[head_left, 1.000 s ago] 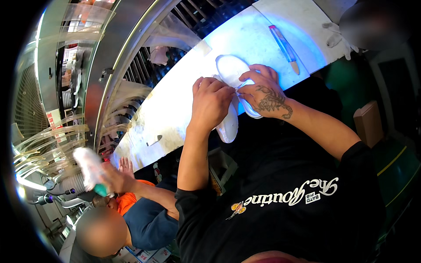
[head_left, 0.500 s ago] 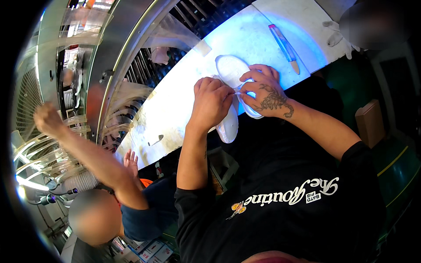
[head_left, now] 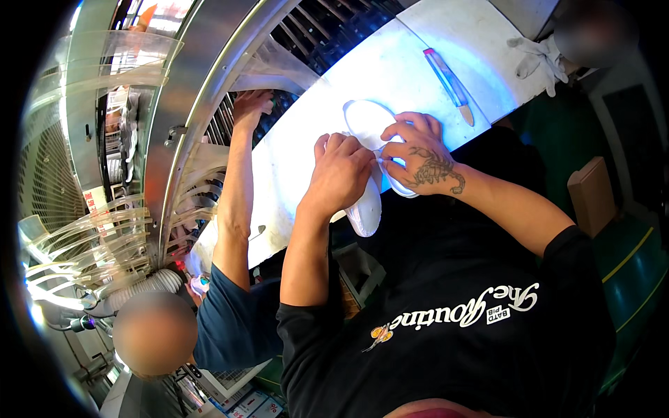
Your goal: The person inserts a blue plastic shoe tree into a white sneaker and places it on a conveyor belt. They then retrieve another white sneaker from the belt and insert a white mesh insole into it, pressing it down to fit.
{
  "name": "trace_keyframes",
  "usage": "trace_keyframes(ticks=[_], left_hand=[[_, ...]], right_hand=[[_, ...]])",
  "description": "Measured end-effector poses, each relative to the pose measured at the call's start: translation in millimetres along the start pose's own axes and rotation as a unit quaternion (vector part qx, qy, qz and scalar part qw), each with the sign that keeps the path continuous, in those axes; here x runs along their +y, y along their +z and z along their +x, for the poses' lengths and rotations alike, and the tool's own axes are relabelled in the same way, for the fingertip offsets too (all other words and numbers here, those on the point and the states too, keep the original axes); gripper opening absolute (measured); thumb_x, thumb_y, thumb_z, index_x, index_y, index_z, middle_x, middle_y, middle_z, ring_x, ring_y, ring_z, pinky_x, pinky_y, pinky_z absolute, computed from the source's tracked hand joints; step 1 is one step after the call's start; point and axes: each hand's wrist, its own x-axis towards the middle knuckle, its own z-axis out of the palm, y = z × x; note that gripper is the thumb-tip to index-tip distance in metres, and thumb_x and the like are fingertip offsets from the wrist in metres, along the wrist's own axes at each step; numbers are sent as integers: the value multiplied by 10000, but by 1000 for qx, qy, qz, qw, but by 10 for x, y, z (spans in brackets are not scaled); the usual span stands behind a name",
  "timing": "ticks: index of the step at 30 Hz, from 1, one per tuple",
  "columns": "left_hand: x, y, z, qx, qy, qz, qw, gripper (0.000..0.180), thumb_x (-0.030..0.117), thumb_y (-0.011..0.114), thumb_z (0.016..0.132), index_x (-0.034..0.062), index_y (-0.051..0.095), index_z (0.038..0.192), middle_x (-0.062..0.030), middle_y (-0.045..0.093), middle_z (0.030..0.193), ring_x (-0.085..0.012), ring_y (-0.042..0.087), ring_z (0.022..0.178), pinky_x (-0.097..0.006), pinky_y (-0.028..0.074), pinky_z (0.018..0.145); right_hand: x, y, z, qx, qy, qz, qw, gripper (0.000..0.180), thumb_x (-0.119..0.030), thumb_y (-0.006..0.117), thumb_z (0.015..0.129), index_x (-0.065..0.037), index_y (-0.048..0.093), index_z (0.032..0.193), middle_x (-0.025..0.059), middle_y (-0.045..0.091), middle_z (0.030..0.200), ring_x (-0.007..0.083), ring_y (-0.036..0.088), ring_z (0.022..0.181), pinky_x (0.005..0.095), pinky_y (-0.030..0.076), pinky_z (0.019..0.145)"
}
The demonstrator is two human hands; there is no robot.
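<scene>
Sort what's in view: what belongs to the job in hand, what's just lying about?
In the job:
white shoe-shaped pieces, between left hand and right hand
white worktable, under the hands

Lying about, it seems:
slim blue tool with tan tip, untouched, perhaps kept for use
white gloves, apparently unworn
brown box, off the table

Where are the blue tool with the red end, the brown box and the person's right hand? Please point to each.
Blue tool (head_left: 447, 80): head view, middle of its handle.
Brown box (head_left: 591, 197): head view, its visible side.
Right hand (head_left: 422, 159): head view, back of the hand.
</scene>
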Motion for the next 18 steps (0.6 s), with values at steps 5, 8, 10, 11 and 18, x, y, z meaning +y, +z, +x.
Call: trace_keyframes(ticks=[5,8,10,11,18], left_hand=[[-20,16,7,-14,-9,-16,1000,91,123,716,907,112,761,985,-102,660,1029,-341,573,1147,-537,338,1141],[-60,28,-15,0,14,-21,1000,65,123,700,903,105,743,949,-111,638,1003,-349,566,1114,-533,352,1100],[-88,25,-4,-12,21,-32,999,70,138,706,909,98,740,956,-121,621,1005,-357,555,1089,-512,363,1068],[-80,21,61,-12,33,-40,999,75,145,708,912,95,738,960,-127,613,1007,-360,550,1077,-501,369,1052],[-112,84,-35,18,41,-23,999,75,174,715,886,113,743,921,-105,621,942,-359,561,1042,-547,361,1004]], right_hand=[[16,32,-15,11,-9,-4,1000,146,-279,817,885,-152,831,954,35,642,1343,314,411,1444,557,245,1196],[29,59,2,30,-22,-16,999,159,-300,804,875,-163,840,947,25,665,1304,306,430,1416,577,265,1169],[47,87,-15,42,-27,-29,998,153,-304,813,868,-173,841,942,25,671,1299,307,439,1408,579,276,1161],[103,83,-22,62,-35,-37,997,133,-296,828,839,-194,836,925,13,674,1284,307,463,1384,578,300,1144],[117,301,-26,94,-58,-9,994,141,-289,847,783,-230,817,907,-36,655,1282,319,459,1399,582,312,1129]])
